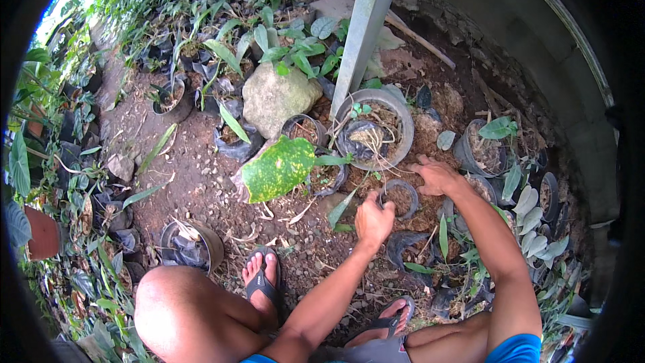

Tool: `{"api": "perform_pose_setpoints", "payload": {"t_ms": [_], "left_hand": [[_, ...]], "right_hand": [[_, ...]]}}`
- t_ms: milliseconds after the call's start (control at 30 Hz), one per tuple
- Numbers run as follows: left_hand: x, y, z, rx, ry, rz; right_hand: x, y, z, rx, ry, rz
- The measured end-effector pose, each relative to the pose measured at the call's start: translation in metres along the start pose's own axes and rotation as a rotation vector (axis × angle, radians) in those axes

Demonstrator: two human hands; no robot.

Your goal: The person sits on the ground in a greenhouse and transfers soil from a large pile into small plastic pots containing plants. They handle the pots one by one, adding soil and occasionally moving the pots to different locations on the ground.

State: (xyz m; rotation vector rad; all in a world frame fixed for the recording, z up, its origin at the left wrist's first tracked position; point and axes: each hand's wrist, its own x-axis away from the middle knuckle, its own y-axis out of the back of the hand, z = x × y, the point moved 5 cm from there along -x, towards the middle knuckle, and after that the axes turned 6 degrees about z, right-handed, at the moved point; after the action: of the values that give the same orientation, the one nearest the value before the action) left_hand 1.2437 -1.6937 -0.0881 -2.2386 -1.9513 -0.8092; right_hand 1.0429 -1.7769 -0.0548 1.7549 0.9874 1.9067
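Observation:
My left hand (373,219) pinches the left rim of a small black plastic pot (414,205) with brown planting medium inside. Just right of that pot, my right hand (437,176) rests with spread fingers on loose brown soil, which looks like coir. Its fingertips reach toward the base of a large grey plastic pot (404,123). Inside the large pot lie a black plastic grow bag (352,133), pale roots and a small green sprig. A large leaf with yellow speckles (277,169) stretches across the ground to the left of my hands.
A metal post (367,25) rises behind the large pot, near a big rock (279,96). Potted plants (481,148) crowd the right side along a wall (549,35). A pot holding black plastic (214,247) stands by my left knee. Black grow bags (239,143) sit farther back.

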Motion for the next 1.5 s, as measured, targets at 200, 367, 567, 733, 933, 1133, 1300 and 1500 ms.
{"api": "perform_pose_setpoints", "payload": {"t_ms": [200,367,567,733,933,1133,1300,1500], "left_hand": [[-0.017,0.001,0.002,0.007,-0.011,0.038],[-0.030,-0.016,0.006,0.314,-0.030,0.197],[-0.027,-0.019,-0.004,0.228,-0.072,0.242],[-0.022,-0.019,-0.004,0.184,-0.103,0.226],[-0.025,-0.019,0.003,0.087,-0.118,0.220],[-0.026,-0.025,0.013,0.184,-0.093,0.252],[-0.029,-0.021,0.026,0.148,-0.079,0.199],[-0.022,-0.027,0.022,0.045,-0.248,0.150]], "right_hand": [[-0.001,-0.023,-0.020,-0.183,-0.038,-0.188],[0.037,0.024,-0.053,-0.857,-0.024,-0.218],[0.081,0.057,0.004,-0.724,0.246,-0.233],[0.077,0.057,0.020,-0.619,0.031,-0.295],[0.058,-0.001,0.081,-0.227,0.232,-0.002],[0.046,-0.001,0.048,-0.495,0.431,-0.137],[0.042,0.007,-0.034,-1.028,-0.067,-0.292],[0.010,-0.009,-0.036,-0.375,-0.098,-0.328]]}}
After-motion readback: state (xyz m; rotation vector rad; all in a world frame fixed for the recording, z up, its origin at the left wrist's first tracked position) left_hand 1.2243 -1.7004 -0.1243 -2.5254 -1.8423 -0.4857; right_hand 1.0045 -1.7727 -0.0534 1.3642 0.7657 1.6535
